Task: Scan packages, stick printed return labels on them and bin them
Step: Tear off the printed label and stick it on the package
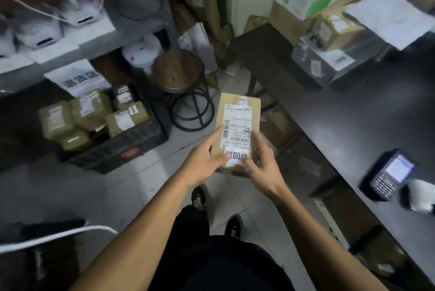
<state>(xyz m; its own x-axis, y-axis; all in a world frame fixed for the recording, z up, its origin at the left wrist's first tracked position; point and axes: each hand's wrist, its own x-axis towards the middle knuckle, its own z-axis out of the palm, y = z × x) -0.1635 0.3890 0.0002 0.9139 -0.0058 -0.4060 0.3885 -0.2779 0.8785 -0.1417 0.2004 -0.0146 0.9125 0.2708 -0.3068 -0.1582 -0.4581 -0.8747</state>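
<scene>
I hold a small brown cardboard package (237,112) in front of me, above the floor. A white shipping label (237,123) covers its top, and a white return label (235,155) with large black characters sits on its near end. My left hand (203,161) grips the package's left side, with its thumb lying on the return label. My right hand (263,161) grips the right side, its thumb also on that label. A black crate (122,147) on the floor to the left holds several brown parcels (127,117).
A dark counter (353,112) runs along the right, with a handheld scanner (388,174) near its edge and stacked boxes (329,50) at its far end. A round wooden stool (179,72) stands ahead. Grey shelving (77,43) with label printers is at the left.
</scene>
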